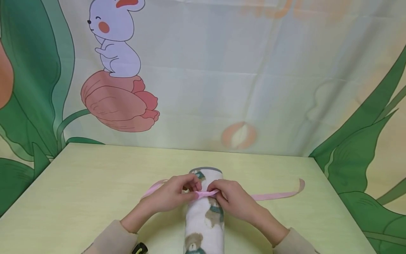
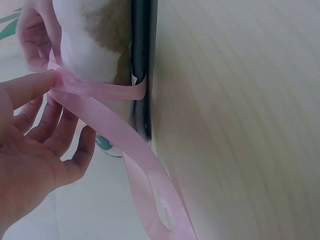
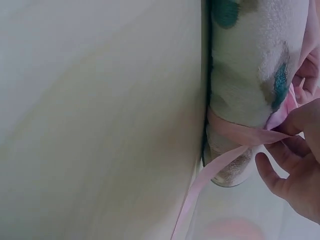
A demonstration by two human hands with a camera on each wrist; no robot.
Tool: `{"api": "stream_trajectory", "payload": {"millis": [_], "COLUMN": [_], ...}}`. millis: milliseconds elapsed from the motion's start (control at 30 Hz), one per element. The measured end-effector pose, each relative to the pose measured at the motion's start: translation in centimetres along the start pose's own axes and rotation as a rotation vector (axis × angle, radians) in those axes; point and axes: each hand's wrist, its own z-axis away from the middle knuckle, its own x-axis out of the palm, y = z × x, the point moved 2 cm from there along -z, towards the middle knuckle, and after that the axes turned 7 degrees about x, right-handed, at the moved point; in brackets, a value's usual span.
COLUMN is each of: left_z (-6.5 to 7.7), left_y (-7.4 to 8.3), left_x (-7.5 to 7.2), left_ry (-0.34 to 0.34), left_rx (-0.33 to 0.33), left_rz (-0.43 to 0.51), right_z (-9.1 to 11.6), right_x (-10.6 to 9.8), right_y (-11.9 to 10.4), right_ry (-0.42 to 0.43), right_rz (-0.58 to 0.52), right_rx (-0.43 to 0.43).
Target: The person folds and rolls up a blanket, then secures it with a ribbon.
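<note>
A rolled fleece blanket (image 1: 203, 222) with a brown bear print and grey edging lies lengthwise in front of me. Around its far part runs a pink ribbon (image 1: 206, 193), drawn across the top. My left hand (image 1: 172, 192) pinches the ribbon between thumb and fingers on the left of the roll. On the other side my right hand (image 1: 236, 197) pinches it close to the roll's top. One ribbon tail (image 1: 276, 196) stretches right over the table; a loop of ribbon (image 2: 145, 150) hangs from the left fingers in the left wrist view.
The pale yellow table (image 1: 95, 183) reaches back to a printed cloth backdrop (image 1: 196, 88) with a rabbit and flowers. A small black object (image 1: 140, 248) with a yellow-green mark shows beside the left sleeve (image 1: 112, 238) at the front.
</note>
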Motion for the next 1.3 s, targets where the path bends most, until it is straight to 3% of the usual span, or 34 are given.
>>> {"api": "stream_trajectory", "payload": {"millis": [367, 900, 1100, 1300], "left_z": [0.0, 0.0, 0.0, 0.1], "left_y": [0.2, 0.0, 0.0, 0.0], "left_x": [0.0, 0.1, 0.1, 0.2], "left_ry": [-0.005, -0.005, -0.008, -0.01], "left_rx": [-0.007, -0.021, -0.024, -0.019], "left_rz": [0.005, 0.021, 0.035, 0.047], "right_z": [-0.3, -0.5, -0.4, 0.0], "right_x": [-0.1, -1.2, -1.1, -1.3], "right_y": [0.5, 0.7, 0.8, 1.0], "right_ry": [0.028, -0.136, -0.158, -0.113], "right_rz": [-0.016, -0.142, -0.183, -0.278], "right_rx": [-0.03, 0.188, 0.161, 0.138]}}
